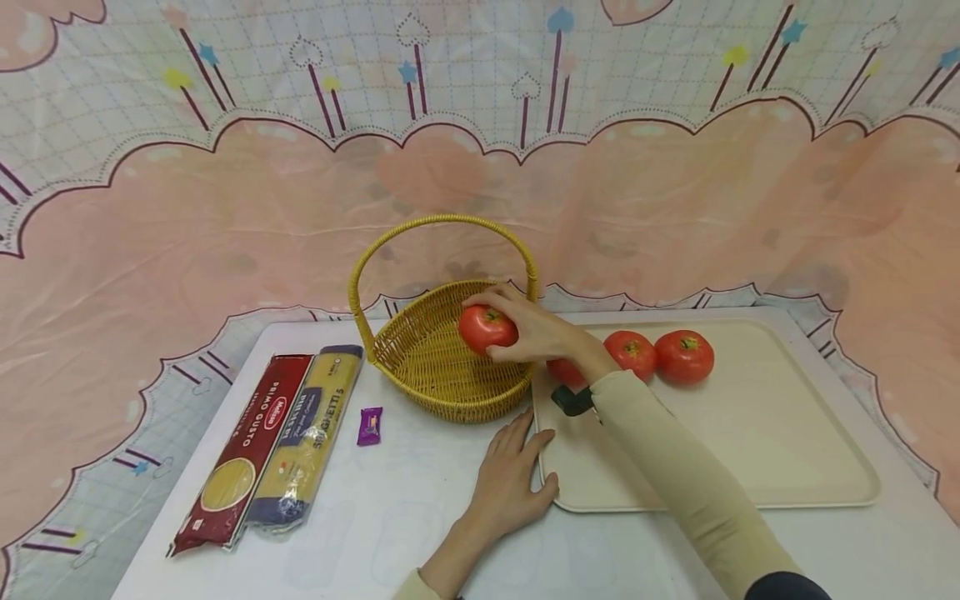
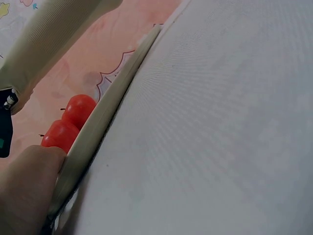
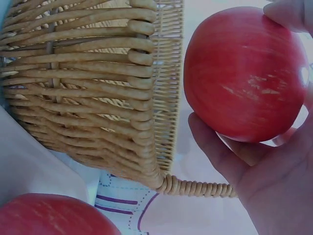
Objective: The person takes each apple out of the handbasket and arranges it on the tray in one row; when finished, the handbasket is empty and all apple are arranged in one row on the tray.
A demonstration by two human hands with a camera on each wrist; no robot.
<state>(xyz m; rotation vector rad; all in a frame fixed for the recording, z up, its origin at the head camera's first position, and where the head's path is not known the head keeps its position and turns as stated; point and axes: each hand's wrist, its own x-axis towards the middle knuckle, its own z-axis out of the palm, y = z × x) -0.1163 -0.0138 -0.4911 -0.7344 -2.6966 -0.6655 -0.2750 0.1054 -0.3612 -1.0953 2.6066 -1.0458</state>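
My right hand (image 1: 536, 327) grips a red tomato (image 1: 486, 328) above the right side of a yellow wicker basket (image 1: 442, 400). In the right wrist view, fingers and thumb wrap the tomato (image 3: 244, 73) beside the basket's woven rim (image 3: 142, 98). Fingers spread, my left hand (image 1: 513, 475) rests at the left edge of a cream tray (image 1: 750, 450), its thumb at the tray's rim. On the tray sit more tomatoes (image 1: 684, 357), one partly hidden behind the right forearm. The left wrist view shows two tomatoes (image 2: 61, 134) beyond the tray edge (image 2: 93, 127).
Left of the basket lie a red spaghetti pack (image 1: 247, 442) and a yellow and blue spaghetti pack (image 1: 311, 433), side by side. A small purple wrapped candy (image 1: 370, 426) is on the white table (image 1: 390, 517) near them. The basket's tall handle (image 1: 446, 218) arches over its opening.
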